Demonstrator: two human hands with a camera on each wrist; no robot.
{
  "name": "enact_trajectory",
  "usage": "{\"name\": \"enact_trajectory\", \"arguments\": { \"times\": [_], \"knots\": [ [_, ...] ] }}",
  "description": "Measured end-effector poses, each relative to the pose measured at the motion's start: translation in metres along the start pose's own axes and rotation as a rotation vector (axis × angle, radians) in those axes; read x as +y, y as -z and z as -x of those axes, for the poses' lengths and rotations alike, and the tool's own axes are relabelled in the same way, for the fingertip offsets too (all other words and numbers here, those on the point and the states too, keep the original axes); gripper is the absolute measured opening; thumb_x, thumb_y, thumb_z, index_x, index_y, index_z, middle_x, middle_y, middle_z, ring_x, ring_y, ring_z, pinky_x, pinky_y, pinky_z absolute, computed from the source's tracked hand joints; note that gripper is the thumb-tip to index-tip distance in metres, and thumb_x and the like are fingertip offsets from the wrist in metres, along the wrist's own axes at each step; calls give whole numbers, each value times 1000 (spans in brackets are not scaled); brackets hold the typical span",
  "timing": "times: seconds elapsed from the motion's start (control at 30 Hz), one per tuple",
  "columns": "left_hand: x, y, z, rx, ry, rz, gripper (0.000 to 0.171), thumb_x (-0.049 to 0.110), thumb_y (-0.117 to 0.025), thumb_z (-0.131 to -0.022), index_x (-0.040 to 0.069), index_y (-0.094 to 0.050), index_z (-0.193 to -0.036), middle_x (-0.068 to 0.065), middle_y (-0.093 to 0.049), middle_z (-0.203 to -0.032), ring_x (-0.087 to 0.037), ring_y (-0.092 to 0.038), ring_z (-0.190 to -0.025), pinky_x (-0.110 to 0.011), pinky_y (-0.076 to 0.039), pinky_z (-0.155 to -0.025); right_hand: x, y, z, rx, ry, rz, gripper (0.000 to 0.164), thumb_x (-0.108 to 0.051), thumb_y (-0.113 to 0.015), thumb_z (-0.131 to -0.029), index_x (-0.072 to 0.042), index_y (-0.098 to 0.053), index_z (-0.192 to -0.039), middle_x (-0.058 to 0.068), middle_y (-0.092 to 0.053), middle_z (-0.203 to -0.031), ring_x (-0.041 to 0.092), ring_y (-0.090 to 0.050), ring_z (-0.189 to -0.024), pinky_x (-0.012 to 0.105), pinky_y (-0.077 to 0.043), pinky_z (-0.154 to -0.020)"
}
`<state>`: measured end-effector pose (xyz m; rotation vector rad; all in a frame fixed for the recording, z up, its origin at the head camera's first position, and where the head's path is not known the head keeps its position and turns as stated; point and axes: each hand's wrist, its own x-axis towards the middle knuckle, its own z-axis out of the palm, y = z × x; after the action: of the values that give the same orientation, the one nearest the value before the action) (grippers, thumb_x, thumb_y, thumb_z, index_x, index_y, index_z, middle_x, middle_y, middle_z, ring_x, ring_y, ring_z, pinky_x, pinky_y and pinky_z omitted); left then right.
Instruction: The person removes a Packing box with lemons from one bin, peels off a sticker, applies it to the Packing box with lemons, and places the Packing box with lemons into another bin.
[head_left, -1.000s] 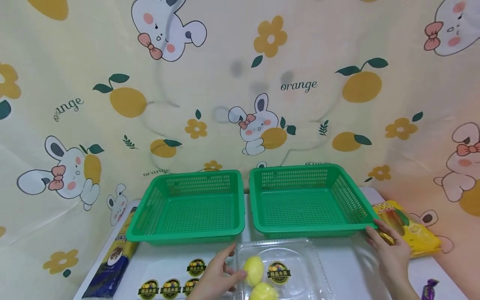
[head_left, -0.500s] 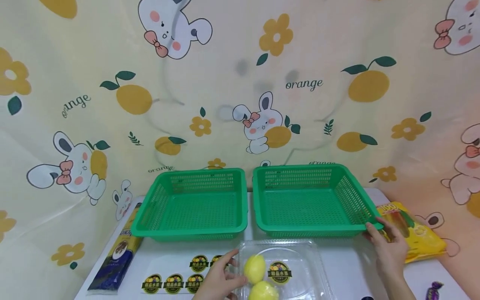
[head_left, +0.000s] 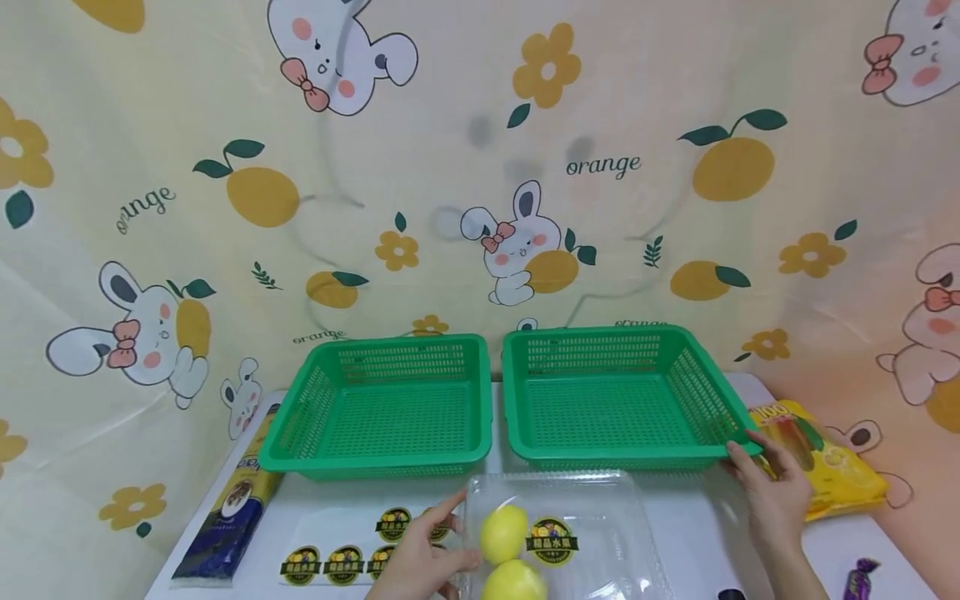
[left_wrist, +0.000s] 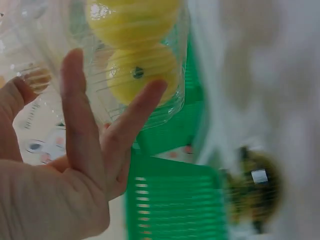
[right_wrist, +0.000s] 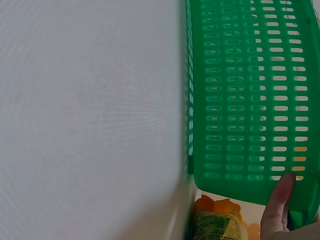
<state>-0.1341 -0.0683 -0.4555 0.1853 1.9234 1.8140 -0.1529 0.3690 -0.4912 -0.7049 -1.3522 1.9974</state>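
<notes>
The whole rear is covered by a cream backdrop cloth (head_left: 420,167), printed with rabbits, oranges, flowers and the word "orange". A white bench (head_left: 690,517) is set against it. Lighting is even and soft.

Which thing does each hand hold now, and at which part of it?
The right hand holds the right green basket at its near right corner. The left hand only touches the clear box of lemons with straight fingers.
</notes>
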Motion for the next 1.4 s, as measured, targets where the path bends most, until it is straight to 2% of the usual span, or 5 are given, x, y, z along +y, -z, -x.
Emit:
{"name": "enact_trajectory", "arguments": {
  "times": [0.27,0.6,0.9,1.13,1.4],
  "knots": [
    [67,-4,-24,8,-195,-115,83,11,-76,-86,5,-32,-155,-15,-47,-114,-12,-56,-49,-30,-58,-52,-3,0,1,-20,33,-48,37,8,-74,-84,-2,-69,-119,-1,-66,-102,11,-70,-61,22,-57,-59],
    [128,-32,-130,-39,-200,-80,77,7,-73,-90,14,-34,-155,-15,-45,-119,-19,-63,-79,-37,-61,-62,-3,6,1,-16,27,33,40,1,-76,-86,-5,-67,-124,-3,-61,-108,5,-69,-64,19,-56,-60],
    [120,-58,-203,-62,-56,-59,81,5,-73,-88,14,-29,-155,-18,-53,-123,-23,-64,-81,-36,-61,-61,-4,4,3,-49,17,28,41,1,-75,-86,-3,-65,-126,-3,-61,-109,6,-69,-68,21,-58,-63],
    [111,-73,-229,-70,127,-88,82,6,-70,-91,12,-22,-157,-32,-34,-149,-32,-68,-62,-33,-58,-52,-9,6,2,-34,37,20,37,4,-74,-86,-3,-68,-121,-3,-64,-104,7,-69,-67,22,-58,-62],
    [111,-77,-252,-82,232,-86,82,4,-69,-91,10,-20,-157,-32,-26,-153,-49,-67,-94,-40,-61,-65,-7,5,6,-51,35,104,36,-2,-75,-87,-4,-66,-121,-4,-60,-106,4,-68,-67,21,-58,-64]
  ]
}}
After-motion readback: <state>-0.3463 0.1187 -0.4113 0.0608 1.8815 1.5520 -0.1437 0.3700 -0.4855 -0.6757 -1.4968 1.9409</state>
